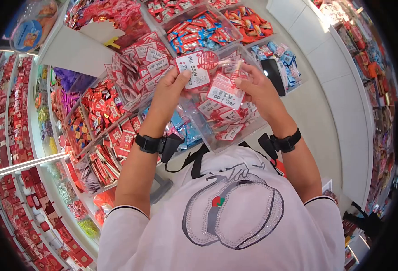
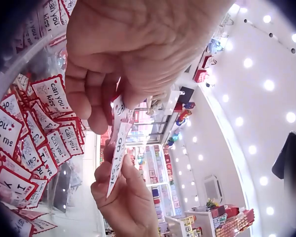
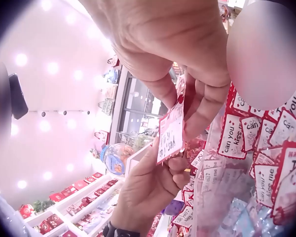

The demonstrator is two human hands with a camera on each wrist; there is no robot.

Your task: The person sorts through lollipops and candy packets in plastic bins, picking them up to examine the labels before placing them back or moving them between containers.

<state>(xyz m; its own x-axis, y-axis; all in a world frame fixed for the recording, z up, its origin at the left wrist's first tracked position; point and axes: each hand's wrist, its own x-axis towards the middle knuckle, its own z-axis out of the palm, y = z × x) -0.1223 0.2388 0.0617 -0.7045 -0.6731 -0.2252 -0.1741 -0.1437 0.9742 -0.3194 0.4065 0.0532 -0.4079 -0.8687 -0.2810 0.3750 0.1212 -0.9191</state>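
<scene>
My left hand [image 1: 168,90] pinches a flat white packet [image 1: 196,77] with red trim and the words "kiss me", thumb on its face. Beside it my right hand [image 1: 263,92] pinches another packet [image 1: 225,94], printed "yes, i do", by its red upper end. Both are raised over a clear plastic bin [image 1: 203,131] of similar packets. In the left wrist view the "yes, i do" packet [image 2: 117,158] appears nearly edge-on, near the left hand's packet. The right wrist view shows its printed face [image 3: 171,131] below the right fingers.
Bins of red packets [image 1: 147,67], blue-wrapped sweets [image 1: 196,34] and orange-wrapped sweets [image 1: 248,25] stand beyond and to the left. A black, phone-like object [image 1: 274,77] lies at the bins' right side. Stocked shelves [image 1: 13,117] line the left; a pale floor [image 1: 330,117] runs along the right.
</scene>
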